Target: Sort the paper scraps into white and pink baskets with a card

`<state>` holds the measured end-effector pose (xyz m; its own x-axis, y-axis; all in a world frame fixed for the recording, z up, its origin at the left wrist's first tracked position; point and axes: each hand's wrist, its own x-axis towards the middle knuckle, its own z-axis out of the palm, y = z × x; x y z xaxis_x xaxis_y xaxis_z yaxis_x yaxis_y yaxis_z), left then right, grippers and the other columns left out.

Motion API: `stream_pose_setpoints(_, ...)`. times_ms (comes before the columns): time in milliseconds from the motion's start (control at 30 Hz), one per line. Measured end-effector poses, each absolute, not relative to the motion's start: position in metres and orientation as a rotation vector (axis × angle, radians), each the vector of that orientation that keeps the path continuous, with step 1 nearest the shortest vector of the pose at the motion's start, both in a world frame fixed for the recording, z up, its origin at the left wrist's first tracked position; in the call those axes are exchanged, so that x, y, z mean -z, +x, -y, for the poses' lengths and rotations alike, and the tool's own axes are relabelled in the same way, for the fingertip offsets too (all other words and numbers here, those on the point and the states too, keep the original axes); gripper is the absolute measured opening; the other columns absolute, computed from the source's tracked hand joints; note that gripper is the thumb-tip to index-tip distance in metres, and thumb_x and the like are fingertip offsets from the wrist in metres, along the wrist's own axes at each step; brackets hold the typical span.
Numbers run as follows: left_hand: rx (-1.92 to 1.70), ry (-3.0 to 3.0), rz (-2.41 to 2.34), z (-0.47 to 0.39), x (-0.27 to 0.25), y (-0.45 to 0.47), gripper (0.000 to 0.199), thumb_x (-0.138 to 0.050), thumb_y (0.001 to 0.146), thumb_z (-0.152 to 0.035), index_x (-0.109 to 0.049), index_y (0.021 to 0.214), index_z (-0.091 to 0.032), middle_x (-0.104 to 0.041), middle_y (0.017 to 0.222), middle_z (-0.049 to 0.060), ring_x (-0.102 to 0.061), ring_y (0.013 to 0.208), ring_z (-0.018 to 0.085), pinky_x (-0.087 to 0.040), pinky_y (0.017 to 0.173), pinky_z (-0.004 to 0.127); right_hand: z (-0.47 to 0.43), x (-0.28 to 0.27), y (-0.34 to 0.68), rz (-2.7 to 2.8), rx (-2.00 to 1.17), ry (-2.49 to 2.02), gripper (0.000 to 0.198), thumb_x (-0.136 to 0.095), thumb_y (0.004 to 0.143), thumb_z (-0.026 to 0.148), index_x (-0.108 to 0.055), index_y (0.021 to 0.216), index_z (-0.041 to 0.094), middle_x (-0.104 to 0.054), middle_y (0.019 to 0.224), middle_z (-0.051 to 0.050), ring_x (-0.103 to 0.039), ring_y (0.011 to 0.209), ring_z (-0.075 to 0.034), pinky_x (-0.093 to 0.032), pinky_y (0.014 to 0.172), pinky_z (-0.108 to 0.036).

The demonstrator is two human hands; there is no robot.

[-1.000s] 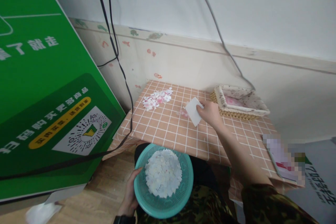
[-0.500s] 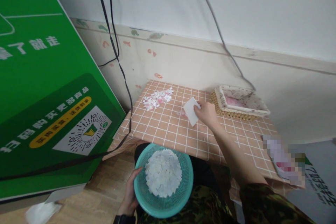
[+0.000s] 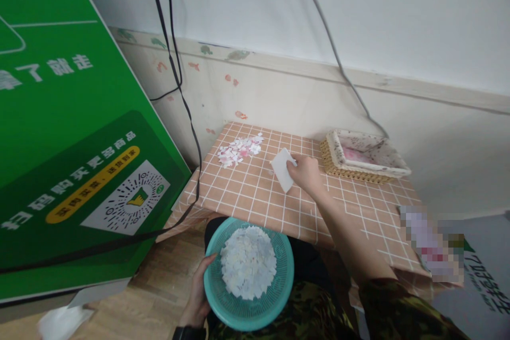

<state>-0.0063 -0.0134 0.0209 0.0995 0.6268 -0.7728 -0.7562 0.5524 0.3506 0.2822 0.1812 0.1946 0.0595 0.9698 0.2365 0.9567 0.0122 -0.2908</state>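
Note:
My left hand [image 3: 200,289] grips the left rim of a teal plastic basket [image 3: 287,276], which rests on my lap. Inside it lies a heap of small white paper pieces [image 3: 249,263]. Over the middle of the table, my right hand [image 3: 305,172] pinches a white card [image 3: 283,171] by its right edge. The card is tilted, with its lower end near the tablecloth; whether it touches the cloth I cannot tell. Left of the card, a spread of pink and white paper scraps [image 3: 239,150] lies on the table.
A checked brown cloth covers the table [image 3: 243,196] against the wall. At its back right stands a lined wicker basket [image 3: 358,170] with something pink inside. A blurred flat item [image 3: 426,244] lies on the right edge. A black strap [image 3: 195,143] hangs beside the green cabinet [image 3: 79,117].
My right hand has moved a little left with the card, now over the spot where some pinkish scraps showed before. My left hand and the teal basket are almost unmoved.

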Motion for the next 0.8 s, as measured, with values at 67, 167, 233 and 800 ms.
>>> stream_pose_setpoints(67,-1.027,-0.151,-1.052,0.013,-0.020,-0.007,0.016,-0.069,0.069,-0.021,-0.073,0.080,-0.011,-0.077,0.075,0.011,-0.071,0.083,0.031,-0.055,0.079,0.043,-0.181,-0.194,0.279,1.961,-0.104,-1.912,0.031,-0.047,0.083,0.029,-0.072,0.098,0.019,-0.073,0.083,-0.008,-0.065,0.076,-0.021,-0.040,0.066,-0.027)
stream_pose_setpoints(167,-1.026,-0.157,-1.052,0.014,-0.019,-0.007,0.017,-0.068,0.069,-0.021,-0.073,0.082,-0.011,-0.077,0.076,0.011,-0.071,0.085,0.031,-0.055,0.080,0.043,-0.184,-0.195,0.280,1.917,-0.103,-1.890,0.032,-0.047,0.083,0.030,-0.072,0.101,0.020,-0.073,0.084,-0.007,-0.065,0.076,-0.021,-0.041,0.067,-0.027)
stream_pose_setpoints(233,-1.023,-0.161,-1.058,0.015,-0.019,-0.007,0.018,-0.068,0.069,-0.022,-0.072,0.083,-0.011,-0.077,0.077,0.011,-0.071,0.086,0.031,-0.055,0.080,0.043,-0.188,-0.196,0.283,1.840,-0.057,-1.952,0.034,-0.046,0.083,0.029,-0.071,0.102,0.018,-0.072,0.083,-0.009,-0.065,0.075,-0.022,-0.041,0.068,-0.028)
stream_pose_setpoints(800,-1.012,-0.166,-1.058,0.015,-0.017,-0.008,0.017,-0.068,0.070,-0.025,-0.073,0.079,-0.012,-0.077,0.074,0.009,-0.071,0.079,0.029,-0.055,0.074,0.041,-0.144,-0.143,0.242,1.538,-0.074,-1.884,0.045,-0.038,0.088,0.030,-0.057,0.125,0.014,-0.070,0.096,-0.015,-0.064,0.076,-0.025,-0.045,0.069,-0.034)
